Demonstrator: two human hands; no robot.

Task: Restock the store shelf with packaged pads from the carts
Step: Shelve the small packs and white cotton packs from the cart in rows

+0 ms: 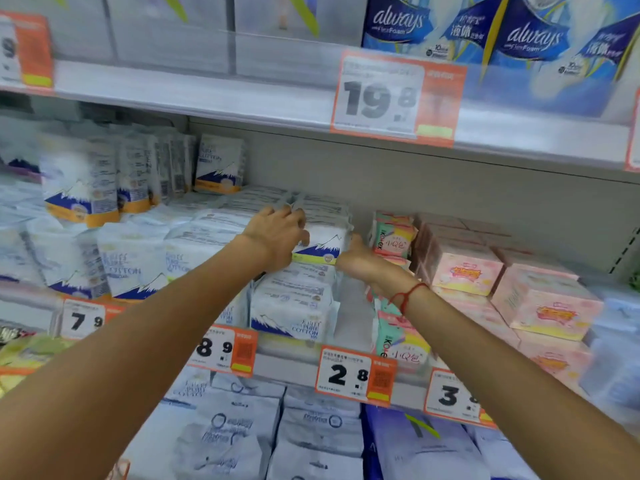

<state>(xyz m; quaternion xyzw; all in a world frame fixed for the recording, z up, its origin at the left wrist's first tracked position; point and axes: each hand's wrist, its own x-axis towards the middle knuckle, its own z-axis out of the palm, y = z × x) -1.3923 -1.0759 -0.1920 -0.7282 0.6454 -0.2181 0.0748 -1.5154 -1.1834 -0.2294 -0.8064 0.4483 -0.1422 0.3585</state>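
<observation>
Store shelving fills the view, with a white middle shelf (346, 317) full of packaged goods. Both arms reach to a white pack of pads (323, 242) with a blue mountain print, which sits on top of a stack of the same packs. The left hand (277, 237) curls its fingers over the top left of the pack, and the right hand (356, 254) grips its right side. Just right of it stand Kotex packs (393, 237) and pink boxes (464, 268). Left packs read "PURE COTTON" (124, 268). Price tags show 19.8 (394, 98), 8.9 (223, 349) and 2.8 (355, 375). Above are blue "always" packs (485, 36).
</observation>
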